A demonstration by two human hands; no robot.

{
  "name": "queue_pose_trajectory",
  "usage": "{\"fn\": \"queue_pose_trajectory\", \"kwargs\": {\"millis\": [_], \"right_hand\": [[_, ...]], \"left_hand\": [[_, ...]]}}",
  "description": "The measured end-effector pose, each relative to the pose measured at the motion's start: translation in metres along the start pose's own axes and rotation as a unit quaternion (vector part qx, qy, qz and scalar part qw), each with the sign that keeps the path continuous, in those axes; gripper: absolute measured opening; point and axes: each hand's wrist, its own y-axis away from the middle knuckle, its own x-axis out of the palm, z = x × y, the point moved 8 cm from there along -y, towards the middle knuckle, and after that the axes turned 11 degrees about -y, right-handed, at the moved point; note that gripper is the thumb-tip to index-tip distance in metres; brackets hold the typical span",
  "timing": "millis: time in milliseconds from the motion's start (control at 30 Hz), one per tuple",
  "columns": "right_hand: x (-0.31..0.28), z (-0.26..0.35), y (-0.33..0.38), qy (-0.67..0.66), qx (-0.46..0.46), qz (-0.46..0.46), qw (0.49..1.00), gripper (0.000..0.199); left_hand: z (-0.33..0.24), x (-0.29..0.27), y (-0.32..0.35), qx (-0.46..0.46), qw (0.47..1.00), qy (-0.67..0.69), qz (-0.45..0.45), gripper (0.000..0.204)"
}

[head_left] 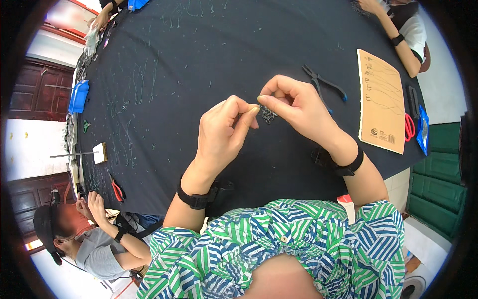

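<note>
My left hand (pixel 221 129) and my right hand (pixel 296 107) are raised over the black cloth near its middle, fingertips almost meeting. Each pinches thumb against forefinger; whatever sits between them is too small to make out. Just below the fingertips lies a small heap of dark, wiry metal pieces (pixel 269 114), partly hidden by my right hand. Beyond that hand rests a pair of pliers (pixel 318 79) with dark jaws and blue-tipped handles, its near end partly covered by the hand.
The black cloth (pixel 184 109) carries scattered thin green strands. To the right lie a brown card (pixel 381 112) with hooks and lines, red-handled scissors (pixel 409 127) and a blue packet (pixel 422 129). Red-handled pliers (pixel 117 189) and a blue tray (pixel 78 97) are leftward. Other people work around the table.
</note>
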Motion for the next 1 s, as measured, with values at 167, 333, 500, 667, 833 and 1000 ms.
{"fn": "queue_pose_trajectory", "kwargs": {"millis": [167, 333, 500, 667, 833, 1000], "right_hand": [[0.006, -0.017, 0.000, -0.040, 0.017, 0.028, 0.999, 0.014], [0.016, -0.004, 0.006, -0.017, -0.003, 0.044, 0.999, 0.011], [0.021, 0.031, 0.011, 0.144, -0.215, 0.045, 0.965, 0.007], [0.011, 0.048, 0.018, 0.189, -0.301, -0.015, 0.934, 0.008], [0.002, 0.035, 0.009, 0.119, -0.174, 0.000, 0.977, 0.008], [0.001, -0.005, 0.001, 0.008, 0.016, 0.009, 1.000, 0.015]], "left_hand": [[-0.004, -0.005, -0.002, -0.024, 0.999, -0.014, -0.029, 0.015], [-0.004, -0.010, -0.002, -0.020, 0.998, -0.018, -0.054, 0.012], [0.001, -0.007, -0.002, -0.026, 0.998, 0.004, -0.056, 0.011], [-0.003, -0.005, -0.001, 0.011, 1.000, -0.006, -0.028, 0.011], [-0.004, 0.002, 0.000, -0.016, 1.000, 0.014, 0.021, 0.014], [-0.008, -0.003, -0.001, 0.022, 0.999, -0.026, -0.008, 0.016]]}}
